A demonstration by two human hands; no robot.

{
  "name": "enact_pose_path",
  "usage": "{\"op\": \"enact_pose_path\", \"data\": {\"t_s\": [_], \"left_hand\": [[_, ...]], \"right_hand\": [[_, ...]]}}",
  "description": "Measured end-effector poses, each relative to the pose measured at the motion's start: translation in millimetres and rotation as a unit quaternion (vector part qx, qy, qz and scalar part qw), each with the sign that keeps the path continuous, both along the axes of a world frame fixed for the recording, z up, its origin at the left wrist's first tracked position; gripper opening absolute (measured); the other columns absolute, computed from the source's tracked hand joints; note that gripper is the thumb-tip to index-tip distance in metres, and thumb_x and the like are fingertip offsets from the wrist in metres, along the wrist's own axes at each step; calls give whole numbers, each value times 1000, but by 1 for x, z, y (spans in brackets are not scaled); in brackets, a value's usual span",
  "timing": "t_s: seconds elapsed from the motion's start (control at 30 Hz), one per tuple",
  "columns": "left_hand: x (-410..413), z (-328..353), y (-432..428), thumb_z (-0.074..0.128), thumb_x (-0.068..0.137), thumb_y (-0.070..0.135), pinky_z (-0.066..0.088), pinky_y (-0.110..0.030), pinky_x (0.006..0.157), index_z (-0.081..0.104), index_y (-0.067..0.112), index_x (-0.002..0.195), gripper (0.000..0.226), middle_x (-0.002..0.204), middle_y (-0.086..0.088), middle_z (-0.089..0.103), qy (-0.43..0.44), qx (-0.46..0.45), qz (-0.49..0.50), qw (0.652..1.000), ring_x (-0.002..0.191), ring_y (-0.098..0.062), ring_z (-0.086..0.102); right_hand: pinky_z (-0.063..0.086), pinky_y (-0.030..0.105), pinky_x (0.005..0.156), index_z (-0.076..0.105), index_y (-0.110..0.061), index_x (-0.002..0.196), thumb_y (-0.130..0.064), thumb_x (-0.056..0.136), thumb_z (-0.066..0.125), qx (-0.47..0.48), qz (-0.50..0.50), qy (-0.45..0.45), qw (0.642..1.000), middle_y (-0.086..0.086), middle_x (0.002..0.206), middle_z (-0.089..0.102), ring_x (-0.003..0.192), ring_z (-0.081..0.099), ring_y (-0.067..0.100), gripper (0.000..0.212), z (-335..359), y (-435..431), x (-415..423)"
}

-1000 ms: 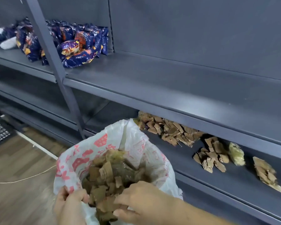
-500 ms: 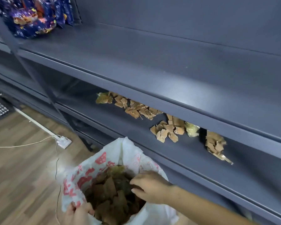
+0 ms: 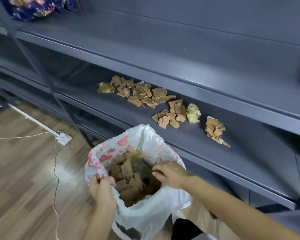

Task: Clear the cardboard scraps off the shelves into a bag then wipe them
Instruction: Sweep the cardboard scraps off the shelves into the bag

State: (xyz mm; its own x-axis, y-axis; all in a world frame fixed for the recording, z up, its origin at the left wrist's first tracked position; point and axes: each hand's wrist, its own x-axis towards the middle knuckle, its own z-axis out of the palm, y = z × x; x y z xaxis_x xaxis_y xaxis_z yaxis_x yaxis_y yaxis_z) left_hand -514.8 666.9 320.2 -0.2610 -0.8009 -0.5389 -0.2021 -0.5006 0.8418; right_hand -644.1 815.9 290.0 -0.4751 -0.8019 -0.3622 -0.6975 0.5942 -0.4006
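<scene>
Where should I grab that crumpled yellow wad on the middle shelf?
Probably pinch the yellow wad across its crumpled middle, coming in from the middle shelf's open front. The upper shelf overhangs it, and cardboard scraps lie close on its left.

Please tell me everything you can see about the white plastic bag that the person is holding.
The plastic bag is thin white film with red print on its outer wall. It is held upright, mouth wide open, in front of the dark grey shelf. Brown cardboard scraps fill much of it. The left hand grips the near left rim, bunching the film. The right hand lies over the right rim, fingers toward the mouth; whether it grips cannot be told.
</scene>
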Motion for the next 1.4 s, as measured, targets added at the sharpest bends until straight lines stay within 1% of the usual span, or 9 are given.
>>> {"op": "enact_pose_path", "data": {"t_s": [0.07,0.17,0.4,0.53,0.63,0.73,0.87,1.0,1.4], "left_hand": [[-1,-3,7,40,87,-14,32,-21,54,43,2,81,17,67,-3,39,-7,16,22,1000,59,-11,38],[-4,-5,25,41,87,-10,30,-21,53,41,14,64,33,67,-4,39,-13,29,96,995,58,-13,36],[-24,-22,82,45,89,-4,35,-18,55,36,19,61,38,66,1,41,-32,44,206,977,61,-10,39],[-32,-33,108,46,83,-6,36,-20,56,38,18,60,34,66,1,41,-42,34,214,975,62,-10,39],[-37,-35,122,46,78,-10,37,-19,56,38,19,60,36,67,4,40,-46,45,234,970,62,-7,37],[-41,-38,129,45,78,-13,36,-18,56,36,17,60,36,68,4,40,-46,42,235,970,62,-10,38],[-38,-51,135,46,71,-16,30,-23,53,27,12,57,37,62,-2,30,-80,-2,207,975,61,-15,30],[-35,-60,135,46,71,-17,27,-25,51,26,12,59,36,62,-3,27,-103,-7,189,977,57,-14,29],[-36,-90,131,40,84,-8,28,-25,49,41,13,69,25,65,-8,37,-166,-8,156,974,54,-16,34]], "right_hand": [[45,36,90,61,-17,111,-36,98,36,-9,-3,-7,1000,2,109,64,102,55,20,35,-4,2,-3],[45,36,90,61,-15,112,-33,98,37,-2,27,-14,1000,3,112,63,104,55,20,33,-10,10,-10],[45,37,90,63,-7,110,-26,98,40,-2,68,-5,998,6,114,63,107,55,23,32,-17,49,-45],[42,35,94,62,-5,115,-22,98,41,-10,93,7,996,9,120,61,113,53,25,32,-13,67,-63],[31,30,102,55,-7,127,-16,97,43,-81,73,41,993,9,137,50,126,42,27,34,-10,78,-80],[24,34,111,43,-12,139,-18,96,46,-127,-16,106,986,7,153,29,138,29,29,43,-11,91,-117],[19,43,114,24,-17,147,-28,92,52,-49,-160,129,977,9,158,7,142,14,36,63,-15,108,-179],[14,45,115,14,-17,150,-37,94,45,38,-241,121,962,11,157,11,143,12,33,67,-21,120,-219],[-2,46,117,9,-14,151,-35,100,32,77,-188,96,974,8,159,-3,145,-9,32,60,-69,103,-193]]}}
